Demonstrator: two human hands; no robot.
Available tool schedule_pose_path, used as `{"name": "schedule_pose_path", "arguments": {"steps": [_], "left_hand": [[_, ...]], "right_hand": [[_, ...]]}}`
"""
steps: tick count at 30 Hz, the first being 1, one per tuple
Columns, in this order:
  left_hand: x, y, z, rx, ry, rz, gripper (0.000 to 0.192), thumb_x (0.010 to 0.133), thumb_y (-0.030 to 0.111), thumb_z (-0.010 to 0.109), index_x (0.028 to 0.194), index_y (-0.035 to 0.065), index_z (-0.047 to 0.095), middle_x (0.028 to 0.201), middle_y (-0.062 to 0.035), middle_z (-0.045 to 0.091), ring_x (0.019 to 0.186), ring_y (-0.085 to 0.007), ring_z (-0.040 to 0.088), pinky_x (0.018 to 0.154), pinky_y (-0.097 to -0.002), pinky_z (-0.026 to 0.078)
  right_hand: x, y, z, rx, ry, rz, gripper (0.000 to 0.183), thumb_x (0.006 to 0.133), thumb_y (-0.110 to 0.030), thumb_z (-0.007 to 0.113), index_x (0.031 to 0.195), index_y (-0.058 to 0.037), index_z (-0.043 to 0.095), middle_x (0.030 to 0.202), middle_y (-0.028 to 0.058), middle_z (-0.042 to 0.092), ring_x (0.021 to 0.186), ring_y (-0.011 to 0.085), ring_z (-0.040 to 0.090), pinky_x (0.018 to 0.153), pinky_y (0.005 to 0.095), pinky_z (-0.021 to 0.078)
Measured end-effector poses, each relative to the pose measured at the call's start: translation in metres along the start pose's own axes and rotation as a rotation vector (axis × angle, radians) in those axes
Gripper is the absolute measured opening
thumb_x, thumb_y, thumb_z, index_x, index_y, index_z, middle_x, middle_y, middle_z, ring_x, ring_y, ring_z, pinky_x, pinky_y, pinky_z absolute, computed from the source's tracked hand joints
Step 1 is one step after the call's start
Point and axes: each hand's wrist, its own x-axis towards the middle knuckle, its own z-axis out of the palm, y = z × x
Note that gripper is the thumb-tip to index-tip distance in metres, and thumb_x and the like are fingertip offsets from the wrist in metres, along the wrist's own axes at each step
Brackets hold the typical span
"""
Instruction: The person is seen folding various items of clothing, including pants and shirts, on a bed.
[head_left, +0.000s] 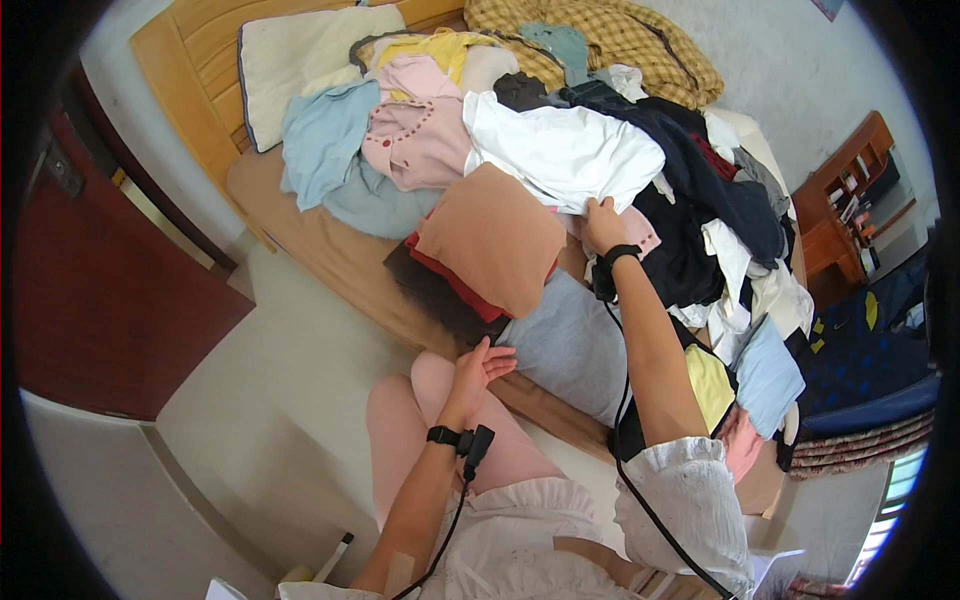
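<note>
My right hand (604, 227) pinches the near edge of a white garment (559, 146), which lies spread over the heap on the bed. Low at the bed's front edge, my left hand (480, 371) is empty with its fingers apart, close to a folded grey garment (566, 341). Between the hands and the heap sits a stack: a folded tan garment (495, 240) on top, a red one (461, 281) under it, a dark one (431, 289) lowest. A pink garment with red buttons (420, 142) lies left of the white one.
Dark clothes (690, 172) pile up at the right, with folded blue (770, 375) and yellow (709, 382) pieces nearer. A light blue garment (326, 135), a pillow (307, 67) and a checked quilt (652, 52) lie farther back. Black cables (616, 435) run from both wrists.
</note>
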Motion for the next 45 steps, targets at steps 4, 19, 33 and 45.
{"name": "schedule_pose_path", "arguments": {"steps": [4, 19, 33, 45], "left_hand": [[-0.002, 0.001, 0.000, -0.007, -0.016, 0.008, 0.047, 0.096, 0.035, 0.041, 0.100, -0.0083, 0.059, 0.102, -0.0179, 0.063, 0.089, -0.0255, 0.063, 0.085, -0.0343, 0.049], [-0.011, -0.010, -0.006, -0.137, -0.048, 0.107, 0.048, 0.096, 0.038, 0.040, 0.111, -0.0060, 0.052, 0.111, -0.0169, 0.059, 0.104, -0.0251, 0.057, 0.095, -0.0350, 0.043], [-0.045, 0.003, 0.004, 0.047, -0.412, -0.311, 0.072, 0.090, 0.060, 0.034, 0.133, 0.0031, 0.037, 0.126, -0.0153, 0.050, 0.114, -0.0237, 0.049, 0.098, -0.0355, 0.038], [-0.232, 0.062, 0.041, 0.475, -0.337, 0.267, 0.036, 0.088, 0.013, 0.052, 0.122, 0.0016, 0.048, 0.115, -0.0079, 0.055, 0.110, -0.0140, 0.051, 0.094, -0.0253, 0.039]], "right_hand": [[-0.002, -0.005, -0.031, 0.182, 0.244, -0.022, 0.017, 0.086, -0.011, 0.048, 0.102, -0.0055, 0.046, 0.131, 0.0333, 0.031, 0.081, 0.0449, 0.059, 0.066, 0.0477, 0.0490], [0.074, 0.071, -0.327, 1.441, 0.474, 0.027, 0.018, 0.082, -0.021, 0.055, 0.077, -0.0036, 0.059, 0.076, 0.0081, 0.064, 0.070, 0.0188, 0.061, 0.061, 0.0343, 0.0490], [-0.297, -0.084, -0.358, 1.317, -0.821, -0.284, 0.010, 0.089, -0.012, 0.056, 0.092, -0.0018, 0.057, 0.085, 0.0012, 0.058, 0.078, 0.0088, 0.056, 0.068, 0.0235, 0.0453], [-0.326, -0.235, -0.239, 1.468, -1.341, -0.879, 0.028, 0.091, -0.010, 0.054, 0.117, -0.0035, 0.049, 0.112, 0.0062, 0.054, 0.099, 0.0123, 0.052, 0.081, 0.0261, 0.0445]]}}
